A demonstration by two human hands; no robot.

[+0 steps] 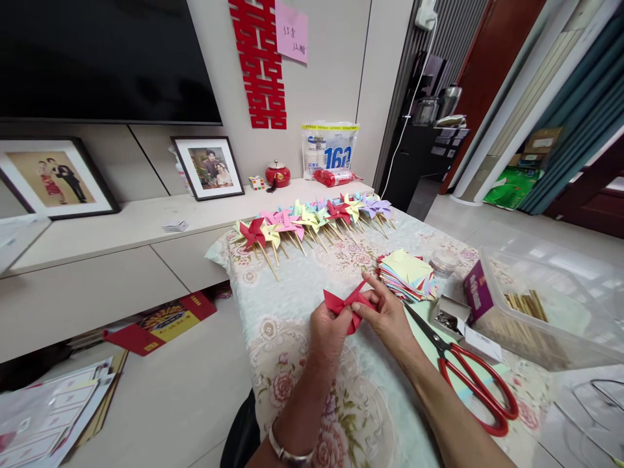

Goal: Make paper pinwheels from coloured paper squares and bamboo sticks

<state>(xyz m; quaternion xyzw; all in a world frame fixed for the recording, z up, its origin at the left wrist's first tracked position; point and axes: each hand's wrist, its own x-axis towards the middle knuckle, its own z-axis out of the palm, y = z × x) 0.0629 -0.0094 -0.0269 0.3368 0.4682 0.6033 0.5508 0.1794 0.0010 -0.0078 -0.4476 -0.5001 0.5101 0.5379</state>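
Note:
Between my hands, over the flowered tablecloth, is a red paper pinwheel with its blades partly folded. My left hand is closed on its left side, the thumb pressed near the middle. My right hand pinches the right side, thumb and fingers on a folded blade. Fingers cover much of the paper's centre. Just beyond my right hand lies a stack of coloured paper squares. Large scissors with red handles rest by my right forearm, beside a small open box of metal fasteners.
Several finished pinwheels on sticks lie along the table's far edge. At right stands a clear plastic bin with wooden sticks. A round clear container sits behind the paper stack. A cabinet lies beyond the table.

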